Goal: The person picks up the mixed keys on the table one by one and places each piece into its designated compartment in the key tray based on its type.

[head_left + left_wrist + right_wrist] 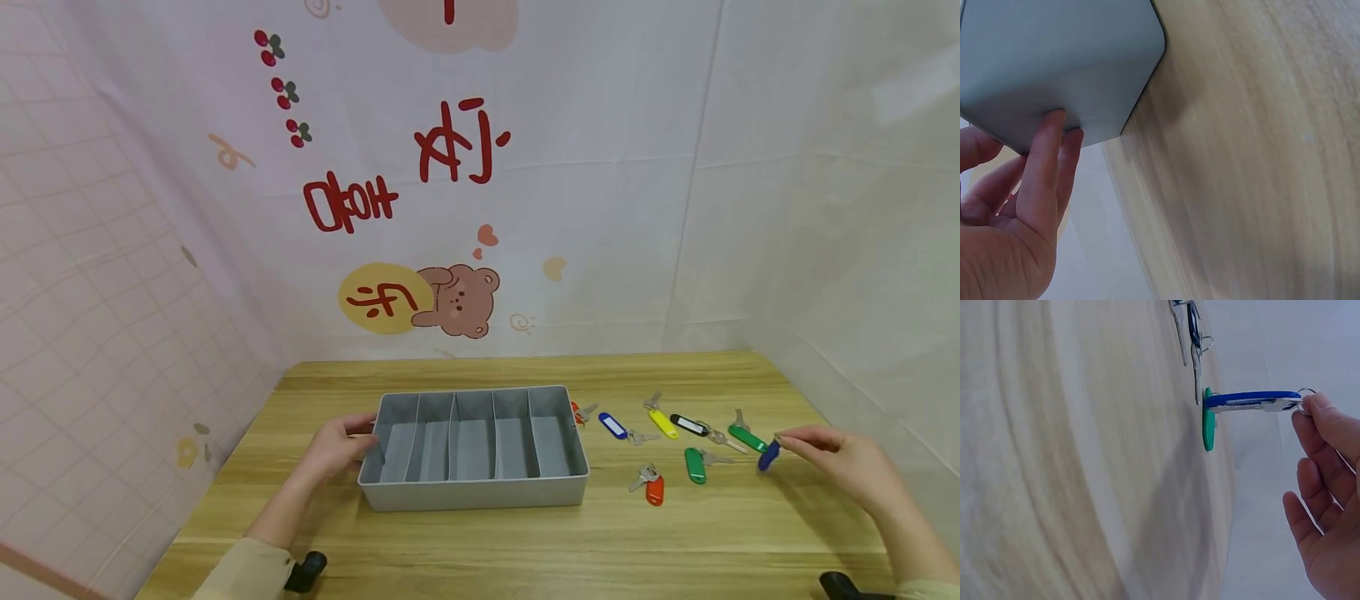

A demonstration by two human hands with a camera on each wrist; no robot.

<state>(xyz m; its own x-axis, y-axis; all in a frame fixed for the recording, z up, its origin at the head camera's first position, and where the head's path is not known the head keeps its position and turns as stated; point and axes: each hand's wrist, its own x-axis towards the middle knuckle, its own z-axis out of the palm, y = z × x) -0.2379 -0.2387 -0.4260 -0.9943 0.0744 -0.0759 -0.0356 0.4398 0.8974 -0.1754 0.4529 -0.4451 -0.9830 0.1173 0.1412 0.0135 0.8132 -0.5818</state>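
Note:
A grey box [476,495] with several narrow compartments stands on the wooden table. My left hand [336,450] grips its left end, the thumb at the rim and the fingers against the outer wall [1097,94]. At the far right, my right hand [847,462] pinches the metal ring of a blue key tag [768,455] between thumb and forefinger. The tag and its key hang down from the ring, just above the table. In the right wrist view, the blue tag's lower end overlaps a green key tag [1209,431]; whether they touch I cannot tell.
Between box and right hand lie several tagged keys: a blue tag [612,426], a yellow tag [663,424], a black tag [688,425], a green tag [695,466] and a red tag [655,491]. Another red tag [577,412] is partly behind the box. A printed curtain [600,167] borders the table.

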